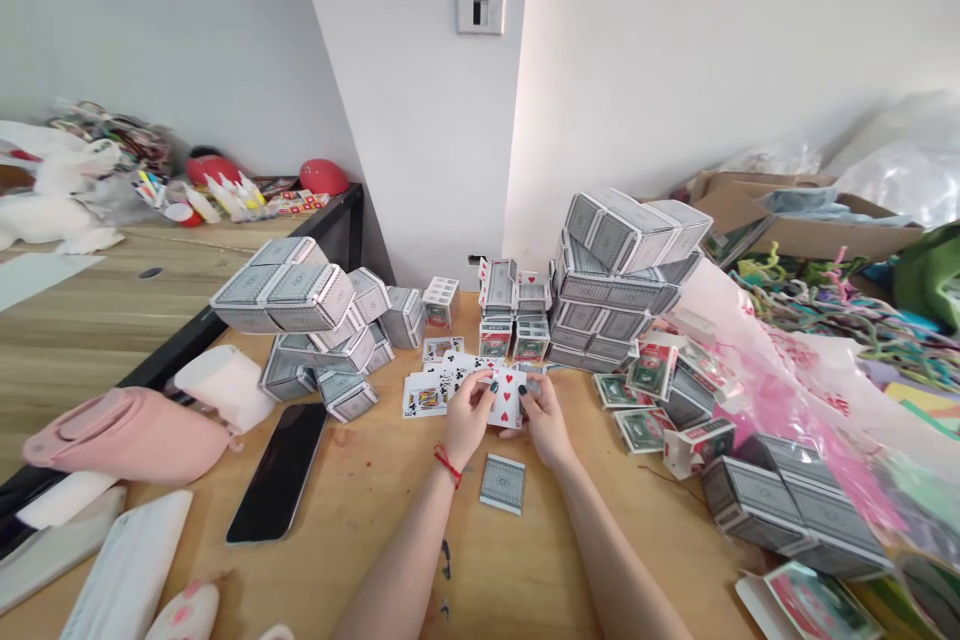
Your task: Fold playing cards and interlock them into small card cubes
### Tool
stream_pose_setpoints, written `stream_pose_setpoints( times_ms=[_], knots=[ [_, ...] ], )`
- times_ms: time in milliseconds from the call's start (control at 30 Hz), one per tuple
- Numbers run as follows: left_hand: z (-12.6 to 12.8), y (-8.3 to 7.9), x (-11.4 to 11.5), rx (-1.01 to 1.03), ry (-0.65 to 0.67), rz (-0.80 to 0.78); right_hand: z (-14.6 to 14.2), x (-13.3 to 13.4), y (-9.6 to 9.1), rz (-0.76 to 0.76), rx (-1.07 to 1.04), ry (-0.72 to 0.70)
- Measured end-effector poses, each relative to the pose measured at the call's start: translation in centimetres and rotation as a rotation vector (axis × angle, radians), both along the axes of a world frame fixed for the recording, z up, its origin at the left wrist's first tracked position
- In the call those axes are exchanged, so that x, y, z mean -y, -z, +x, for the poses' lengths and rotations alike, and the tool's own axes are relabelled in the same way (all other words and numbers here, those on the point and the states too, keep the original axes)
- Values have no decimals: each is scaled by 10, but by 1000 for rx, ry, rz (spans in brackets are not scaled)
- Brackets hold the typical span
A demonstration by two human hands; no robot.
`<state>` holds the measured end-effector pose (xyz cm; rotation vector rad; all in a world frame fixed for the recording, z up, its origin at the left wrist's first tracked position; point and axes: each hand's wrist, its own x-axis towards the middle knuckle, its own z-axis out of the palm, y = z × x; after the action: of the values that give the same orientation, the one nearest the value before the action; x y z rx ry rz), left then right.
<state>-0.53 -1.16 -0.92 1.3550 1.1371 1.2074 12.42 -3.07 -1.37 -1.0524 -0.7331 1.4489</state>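
Note:
Both my hands meet over the middle of the wooden table (375, 540). My left hand (466, 415), with a red string on the wrist, pinches a face-up red heart card (508, 396). My right hand (544, 418) grips the same card's right side, fingers curled. More face-up cards (431, 390) lie fanned just left of my hands. A face-down card deck (502, 483) rests on the table below my wrists.
Stacks of grey card boxes stand at left (300, 305) and back right (622, 270); green-and-red boxes (652, 400) lie at right. A black phone (279, 470) and pink pouch (127, 435) lie at left. Pink plastic wrap (757, 370) and cardboard boxes (787, 220) crowd the right.

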Motion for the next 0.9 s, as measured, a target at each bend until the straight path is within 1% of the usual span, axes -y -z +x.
stream_pose_setpoints(
  times_ms=[167, 333, 533, 700, 900],
  knots=[
    [0, 1, 0, 7, -4, -11, 2, 0, -2, -23, 13, -38],
    [0, 2, -1, 33, 20, -29, 1, 1, -3, -27, 12, -34],
    [0, 3, -1, 44, 6, -46, 1, 0, -4, -23, 0, -48],
    [1, 1, -1, 50, 1, -54, 1, -1, -3, -26, 15, -45],
    [0, -2, 0, 16, 3, -37, 2, 1, -4, -12, -13, -53]
  ],
)
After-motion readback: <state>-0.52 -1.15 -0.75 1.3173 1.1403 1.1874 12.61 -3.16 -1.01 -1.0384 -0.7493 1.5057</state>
